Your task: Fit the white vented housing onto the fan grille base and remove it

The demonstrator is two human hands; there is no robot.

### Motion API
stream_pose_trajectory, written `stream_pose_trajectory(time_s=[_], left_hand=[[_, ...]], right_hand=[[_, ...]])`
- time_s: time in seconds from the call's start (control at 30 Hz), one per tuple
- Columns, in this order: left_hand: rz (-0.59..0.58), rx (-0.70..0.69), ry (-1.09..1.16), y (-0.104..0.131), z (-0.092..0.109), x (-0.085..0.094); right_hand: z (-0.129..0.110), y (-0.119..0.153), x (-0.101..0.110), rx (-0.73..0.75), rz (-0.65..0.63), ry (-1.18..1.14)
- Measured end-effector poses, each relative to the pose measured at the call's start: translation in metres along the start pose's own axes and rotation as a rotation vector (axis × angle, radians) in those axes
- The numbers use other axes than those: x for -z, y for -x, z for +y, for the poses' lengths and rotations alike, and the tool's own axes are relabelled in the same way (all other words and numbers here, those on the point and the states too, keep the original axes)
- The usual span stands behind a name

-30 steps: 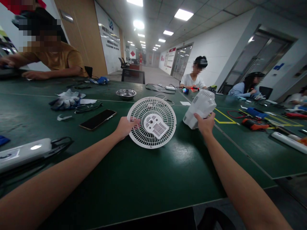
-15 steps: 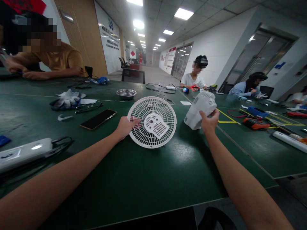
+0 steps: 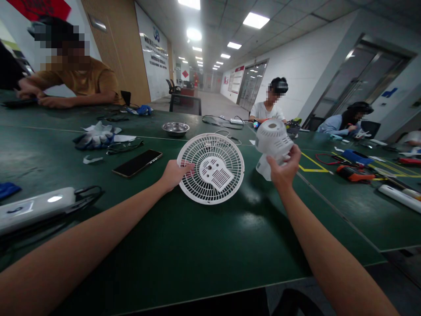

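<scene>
My left hand [image 3: 175,175] grips the left edge of a round white fan grille [image 3: 219,195], its thumb lying over the slats. The grille tilts toward me, with a slotted plate at its centre. To the right, my right hand [image 3: 284,169] is closed around a white plastic fan motor housing [image 3: 272,137], which has vent slots and a rounded top facing up. Its lower part is partly behind my fingers. A thin white cable [image 3: 231,137] lies behind the grille.
On the green table [image 3: 210,250], a black phone [image 3: 137,163], gloves [image 3: 98,135] and a white power strip [image 3: 42,208] lie to the left. A metal bowl [image 3: 175,128] stands behind the grille. An orange multimeter [image 3: 355,174] lies right. Several people sit around the table.
My right hand has turned the motor housing, so its rounded end now faces up. The grille stays in my left hand, nearly still. The whole view has shifted slightly.
</scene>
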State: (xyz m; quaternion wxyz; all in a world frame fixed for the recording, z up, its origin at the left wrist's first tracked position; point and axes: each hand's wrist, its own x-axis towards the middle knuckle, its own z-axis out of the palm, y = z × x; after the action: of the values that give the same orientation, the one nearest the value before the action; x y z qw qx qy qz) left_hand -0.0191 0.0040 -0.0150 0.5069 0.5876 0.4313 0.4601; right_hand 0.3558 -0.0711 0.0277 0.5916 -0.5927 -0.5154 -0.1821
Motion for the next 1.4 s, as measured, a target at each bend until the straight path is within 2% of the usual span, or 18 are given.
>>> stream_pose_trajectory(time_s=[0.1, 0.17, 0.3, 0.4, 0.53, 0.63, 0.8, 0.87, 0.93, 0.97, 1.1, 1.2, 1.3, 1.4], left_hand=[[0.012, 0.012, -0.004, 0.002, 0.003, -0.001], [0.015, 0.017, -0.011, 0.003, 0.006, -0.002], [0.010, 0.008, -0.007, 0.005, 0.008, -0.002], [-0.007, -0.010, -0.005, 0.004, 0.006, 0.000], [-0.032, -0.015, 0.008, 0.002, 0.004, 0.001], [-0.041, 0.004, 0.018, 0.000, 0.003, 0.002], [-0.058, -0.004, 0.036, 0.000, 0.003, 0.003], [-0.062, 0.000, 0.032, -0.001, 0.002, 0.004], [-0.067, 0.000, 0.034, -0.003, -0.001, 0.004], [-0.068, -0.004, 0.039, -0.005, -0.003, 0.004], [-0.061, -0.013, 0.060, -0.011, -0.011, 0.005], [-0.063, -0.018, 0.049, -0.012, -0.014, 0.006], [-0.079, -0.039, 0.026, -0.010, -0.013, 0.007], [-0.110, -0.060, 0.030, -0.008, -0.012, 0.007]], right_hand=[[-0.018, 0.018, -0.018, -0.087, -0.178, -0.007], [-0.022, 0.030, -0.031, -0.139, -0.288, -0.014], [-0.011, 0.044, -0.050, -0.191, -0.485, 0.055], [0.001, 0.047, -0.055, -0.212, -0.572, 0.166], [0.008, 0.049, -0.058, -0.216, -0.624, 0.291], [0.004, 0.048, -0.056, -0.217, -0.628, 0.338], [-0.019, 0.042, -0.045, -0.019, -0.472, 0.120], [-0.032, 0.042, -0.042, -0.010, -0.437, 0.014], [-0.044, 0.046, -0.040, -0.113, -0.485, -0.118], [-0.050, 0.049, -0.040, -0.203, -0.555, -0.215], [-0.073, 0.068, -0.041, -0.717, -0.966, -0.700], [-0.086, 0.077, -0.039, -1.049, -1.160, -0.910], [-0.093, 0.079, -0.035, -1.177, -1.193, -1.039], [-0.097, 0.079, -0.034, -1.166, -1.109, -1.086]])
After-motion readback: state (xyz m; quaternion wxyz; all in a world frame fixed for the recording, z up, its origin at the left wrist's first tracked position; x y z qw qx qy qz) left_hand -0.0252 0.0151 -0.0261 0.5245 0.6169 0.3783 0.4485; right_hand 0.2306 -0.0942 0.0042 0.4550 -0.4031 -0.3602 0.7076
